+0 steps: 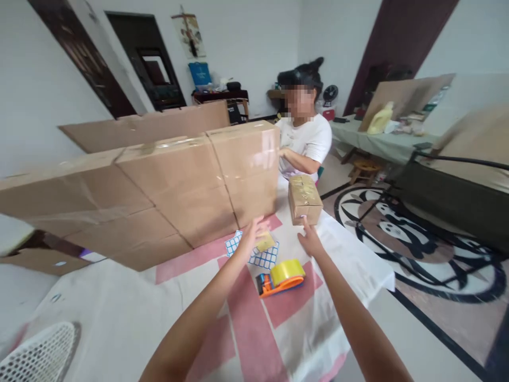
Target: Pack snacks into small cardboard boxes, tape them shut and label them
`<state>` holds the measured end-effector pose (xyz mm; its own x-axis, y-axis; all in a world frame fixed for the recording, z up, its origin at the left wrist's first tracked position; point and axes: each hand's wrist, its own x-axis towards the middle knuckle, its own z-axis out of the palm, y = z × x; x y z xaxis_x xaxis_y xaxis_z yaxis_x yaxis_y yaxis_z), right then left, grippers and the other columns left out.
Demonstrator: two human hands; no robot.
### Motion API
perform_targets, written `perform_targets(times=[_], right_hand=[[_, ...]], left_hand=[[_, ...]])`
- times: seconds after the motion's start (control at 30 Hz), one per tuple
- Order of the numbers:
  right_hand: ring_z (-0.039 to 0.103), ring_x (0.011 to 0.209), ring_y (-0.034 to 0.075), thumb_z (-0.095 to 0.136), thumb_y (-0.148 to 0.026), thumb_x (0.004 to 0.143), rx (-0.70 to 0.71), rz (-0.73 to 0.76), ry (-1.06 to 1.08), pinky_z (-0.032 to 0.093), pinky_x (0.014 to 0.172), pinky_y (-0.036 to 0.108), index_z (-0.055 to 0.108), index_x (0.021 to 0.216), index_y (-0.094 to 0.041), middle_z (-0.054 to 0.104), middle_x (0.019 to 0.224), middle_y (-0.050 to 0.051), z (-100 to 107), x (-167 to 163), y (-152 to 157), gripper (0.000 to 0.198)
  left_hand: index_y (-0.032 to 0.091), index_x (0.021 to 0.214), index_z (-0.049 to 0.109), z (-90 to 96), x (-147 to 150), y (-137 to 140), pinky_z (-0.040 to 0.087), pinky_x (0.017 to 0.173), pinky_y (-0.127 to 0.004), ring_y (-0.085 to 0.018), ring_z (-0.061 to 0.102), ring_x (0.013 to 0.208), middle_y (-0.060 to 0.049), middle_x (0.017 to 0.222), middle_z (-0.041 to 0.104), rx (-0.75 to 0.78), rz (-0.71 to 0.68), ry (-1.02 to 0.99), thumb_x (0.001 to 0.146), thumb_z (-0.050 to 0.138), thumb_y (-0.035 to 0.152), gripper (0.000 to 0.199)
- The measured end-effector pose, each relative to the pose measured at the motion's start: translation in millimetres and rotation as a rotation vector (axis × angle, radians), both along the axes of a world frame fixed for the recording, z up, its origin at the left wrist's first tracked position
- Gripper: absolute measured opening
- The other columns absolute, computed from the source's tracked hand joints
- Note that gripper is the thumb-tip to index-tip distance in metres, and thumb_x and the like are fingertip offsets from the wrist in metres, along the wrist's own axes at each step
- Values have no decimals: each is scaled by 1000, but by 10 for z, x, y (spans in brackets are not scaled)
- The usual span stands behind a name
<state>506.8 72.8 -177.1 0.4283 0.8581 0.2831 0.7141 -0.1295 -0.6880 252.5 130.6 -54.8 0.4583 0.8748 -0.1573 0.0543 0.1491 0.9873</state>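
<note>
Cardboard box [306, 197] meets index finger

Taped over, contents hidden, it stands on the table [159, 313] as the right hand [312, 243] touches its front, thumb spread. Left hand [251, 234] fingers hover slightly apart above a label sheet [267, 259]; any grip cannot be told.

Grid sheet [264, 258] part-hid. by L hand [254, 233]

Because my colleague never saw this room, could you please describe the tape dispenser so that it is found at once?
Start from the long cardboard block on the table. On its near side, past the blue grid sheet, the tape dispenser lies between the person's forearms. Unlike that sheet and the brown box, it has a bright yellow roll and orange parts.
</note>
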Motion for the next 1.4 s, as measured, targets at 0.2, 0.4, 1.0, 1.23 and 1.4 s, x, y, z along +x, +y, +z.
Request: perform_targets(times=[0.2, 0.4, 1.0, 1.23, 1.4], right_hand=[[63, 74, 29, 50, -32, 74, -120, -76, -24, 50, 71, 44, 72, 90, -18, 67, 78, 12, 565, -63, 319, 30], [59, 63, 23, 56, -37, 80, -322, 453, -184, 43, 63, 36, 54, 57, -23, 63, 63, 7, 1256, -1317, 567, 27], [66, 110, 24, 64, -36, 98, -249, 1027, -415, 57, 93, 46, 61, 129, -17, 64, 129, 11, 1809, -7800, 2466, 36], [64, 113, 25, 64, -36, 98, -234, 982, -492, 57, 94, 46, 59, 132, -18, 61, 133, 11, 1347, -7761, 2670, 39], [65, 110, 23, 64, -36, 99, -178, 1033, -449, 58, 92, 44, 61, 128, -18, 63, 130, 10, 1309, -7758, 2801, 35]], left_hand=[[19, 88, 69, -269, -2980, -715, 52, 61, -35, -24, 69, 68, -9, 76, 74, 5, 488, 83, 74, 66, 76, 59], [20, 68, 65, -304, -4995, -1145, 46, 54, -28, -18, 58, 60, -2, 61, 64, 209, 1004, 302, 66, 75, 69, 51], [18, 103, 64, -658, -5486, 214, 53, 63, -29, -16, 64, 64, -5, 85, 72, 402, 1271, 200, 81, 60, 39, 31], [20, 101, 58, -686, -5975, -496, 49, 66, -28, -15, 59, 70, -1, 82, 64, 351, 1497, 156, 86, 55, 44, 28], [18, 94, 63, -743, -5877, -340, 52, 70, -31, -17, 62, 72, -2, 79, 64, 299, 1361, 237, 88, 61, 44, 27]])
